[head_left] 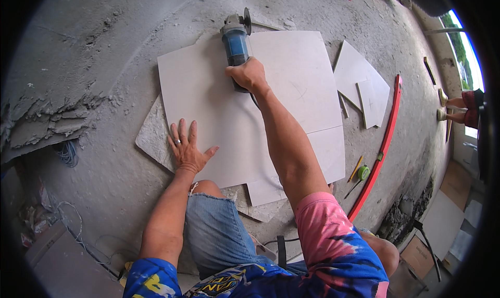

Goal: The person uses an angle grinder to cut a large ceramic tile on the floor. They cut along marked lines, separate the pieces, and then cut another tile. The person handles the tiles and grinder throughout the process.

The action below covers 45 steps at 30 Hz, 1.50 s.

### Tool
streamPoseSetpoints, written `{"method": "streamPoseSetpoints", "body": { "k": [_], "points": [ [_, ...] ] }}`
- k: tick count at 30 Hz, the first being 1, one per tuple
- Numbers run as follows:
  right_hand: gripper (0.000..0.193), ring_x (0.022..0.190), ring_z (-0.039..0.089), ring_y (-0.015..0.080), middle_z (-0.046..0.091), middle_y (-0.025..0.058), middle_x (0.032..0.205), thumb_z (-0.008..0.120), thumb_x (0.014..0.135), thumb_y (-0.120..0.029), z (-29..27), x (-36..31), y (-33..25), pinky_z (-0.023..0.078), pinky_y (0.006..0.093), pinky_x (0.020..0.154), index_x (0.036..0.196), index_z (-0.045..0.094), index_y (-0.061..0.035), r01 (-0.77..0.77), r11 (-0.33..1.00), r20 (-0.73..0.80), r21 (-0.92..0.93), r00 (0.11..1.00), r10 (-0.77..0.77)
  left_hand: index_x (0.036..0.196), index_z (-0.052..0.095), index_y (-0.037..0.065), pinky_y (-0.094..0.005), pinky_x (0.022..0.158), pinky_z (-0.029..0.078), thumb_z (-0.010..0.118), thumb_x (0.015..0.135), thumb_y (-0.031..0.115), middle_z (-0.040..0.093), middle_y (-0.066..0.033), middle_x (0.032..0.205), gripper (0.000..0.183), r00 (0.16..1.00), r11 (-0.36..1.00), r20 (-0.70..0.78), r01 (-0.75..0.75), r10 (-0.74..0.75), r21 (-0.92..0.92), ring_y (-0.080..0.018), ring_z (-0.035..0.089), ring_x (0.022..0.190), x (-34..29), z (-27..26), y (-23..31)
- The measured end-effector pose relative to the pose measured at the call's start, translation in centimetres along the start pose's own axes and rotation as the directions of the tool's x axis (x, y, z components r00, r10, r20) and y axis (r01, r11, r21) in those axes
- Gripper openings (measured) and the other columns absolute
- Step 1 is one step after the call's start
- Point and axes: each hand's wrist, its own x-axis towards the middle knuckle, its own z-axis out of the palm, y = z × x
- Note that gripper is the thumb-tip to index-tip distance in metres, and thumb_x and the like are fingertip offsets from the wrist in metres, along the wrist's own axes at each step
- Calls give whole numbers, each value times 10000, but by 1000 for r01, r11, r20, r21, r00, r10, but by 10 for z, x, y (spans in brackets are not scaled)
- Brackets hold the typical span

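Observation:
A large pale tile (pixel 208 110) lies flat in front of my knees, over other rough-edged slabs. My right hand (pixel 248 75) is wrapped round the rear body of a blue and grey angle grinder (pixel 236 44). The grinder's dark disc (pixel 247 22) stands upright near the tile's far edge; I cannot tell whether it touches or spins. Its cord runs back under my right forearm. My left hand (pixel 188 147), a ring on one finger, rests with fingers spread on the tile's near left part. A thin line crosses the tile near its right side.
Cut tile pieces (pixel 362 79) lie to the right, beside a long red level (pixel 388 134). A green tape measure (pixel 363 172) and a yellow pencil (pixel 356 168) are near it. Another person's legs (pixel 458 109) show at far right. Broken concrete (pixel 47 123) edges a hole at left.

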Motion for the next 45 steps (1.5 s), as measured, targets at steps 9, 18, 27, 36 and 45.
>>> {"method": "streamPoseSetpoints", "body": {
  "k": [9,18,27,36,45],
  "points": [
    [592,967,726,367,727,271,1033,786,639,-339,-6,1,-4,568,399,858,1024,712,104,-36,999,65,-16,997,37,1628,212,211,-630,1213,8,568,742,874,110,-174,1680,1163,1000,999,-11,-2,2,-35,-422,25,1545,0,2,-1],
    [588,947,730,347,732,252,1025,788,637,-340,-7,0,-5,571,390,836,1020,716,100,-77,997,98,15,992,75,1629,214,198,-616,1211,40,527,758,884,129,-174,1671,1153,999,1000,-37,-15,14,-14,-423,50,1543,-1,1,-1],
    [590,948,728,347,732,254,1017,783,636,-347,-8,0,-3,566,394,829,1006,717,107,-72,997,111,2,991,71,1631,198,209,-627,1215,15,540,748,888,104,-181,1676,1165,1000,1000,-24,-10,10,-24,-427,20,1545,0,4,-3],
    [563,922,730,350,734,256,984,777,636,-347,-7,-5,2,566,395,820,961,722,110,-48,999,79,-19,996,50,1631,202,206,-628,1214,12,543,748,887,98,-179,1681,1167,999,999,-34,-18,17,-29,-424,15,1548,0,3,-3],
    [556,922,730,349,734,255,968,765,636,-339,-10,-13,2,566,392,819,960,719,111,-56,998,91,-9,994,57,1633,202,205,-628,1215,7,557,750,878,97,-178,1683,1165,1000,1000,8,3,-3,-23,-412,1,1553,0,2,-3]
  ]
}}
